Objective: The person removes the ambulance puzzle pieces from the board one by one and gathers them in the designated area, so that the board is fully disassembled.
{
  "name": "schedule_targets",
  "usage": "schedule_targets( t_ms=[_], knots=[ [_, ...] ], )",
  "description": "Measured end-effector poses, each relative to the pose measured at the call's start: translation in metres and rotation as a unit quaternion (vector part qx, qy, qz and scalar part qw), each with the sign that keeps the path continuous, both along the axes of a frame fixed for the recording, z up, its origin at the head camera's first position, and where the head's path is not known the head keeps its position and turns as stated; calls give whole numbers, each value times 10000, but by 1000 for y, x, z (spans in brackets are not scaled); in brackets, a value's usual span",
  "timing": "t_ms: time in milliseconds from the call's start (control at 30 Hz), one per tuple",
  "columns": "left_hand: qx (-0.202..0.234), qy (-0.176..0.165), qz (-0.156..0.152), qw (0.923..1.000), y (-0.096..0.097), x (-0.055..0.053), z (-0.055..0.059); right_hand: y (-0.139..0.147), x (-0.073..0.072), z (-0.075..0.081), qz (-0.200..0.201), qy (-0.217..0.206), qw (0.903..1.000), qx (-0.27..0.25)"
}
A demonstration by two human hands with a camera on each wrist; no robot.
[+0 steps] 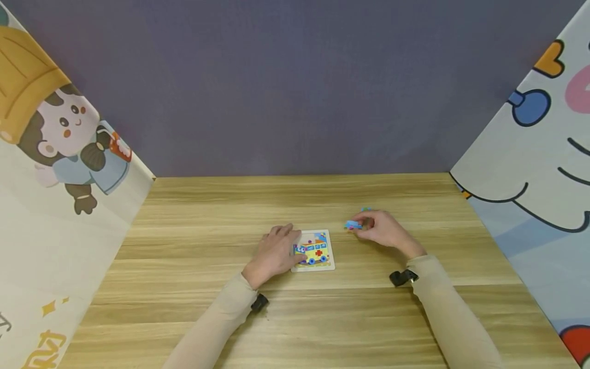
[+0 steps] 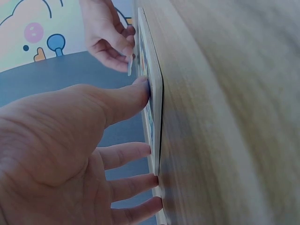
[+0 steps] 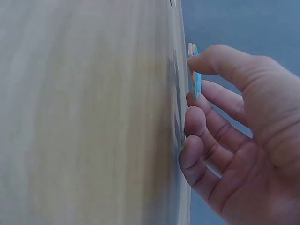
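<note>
A square jigsaw puzzle (image 1: 318, 251) in a pale frame lies flat on the table, its picture a yellow ambulance with a red cross. My left hand (image 1: 275, 251) rests at its left side, thumb on the picture and the other fingers stretched along the frame, as the left wrist view shows. To the right of the frame, my right hand (image 1: 386, 229) pinches a light blue puzzle piece (image 1: 353, 224) between thumb and fingers. In the right wrist view this thin piece (image 3: 195, 75) stands edge-on, close over the tabletop.
Another small blue and green puzzle piece (image 1: 366, 209) lies just behind my right hand, partly hidden by it. The wood-grain table (image 1: 221, 205) ends at a grey-blue back panel (image 1: 299, 92). Printed cartoon panels flank it on both sides.
</note>
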State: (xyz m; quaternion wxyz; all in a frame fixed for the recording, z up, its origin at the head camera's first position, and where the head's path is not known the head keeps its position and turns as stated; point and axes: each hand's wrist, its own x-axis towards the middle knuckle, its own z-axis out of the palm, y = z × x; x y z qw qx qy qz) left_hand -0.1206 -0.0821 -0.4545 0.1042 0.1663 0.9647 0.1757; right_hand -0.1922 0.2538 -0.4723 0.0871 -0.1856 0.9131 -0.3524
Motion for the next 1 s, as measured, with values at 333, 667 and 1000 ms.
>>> schedule_targets(
  t_ms=[333,667,1000],
  knots=[
    [25,92,-50,9999,0,-1,-3,17,-5,-2,-244,-86,9996,126],
    [25,71,-29,10000,-1,-1,-3,35,-12,-1,-459,-49,9984,318],
    [29,85,-32,10000,-2,0,-2,46,-16,0,-668,36,9969,407]
  ],
)
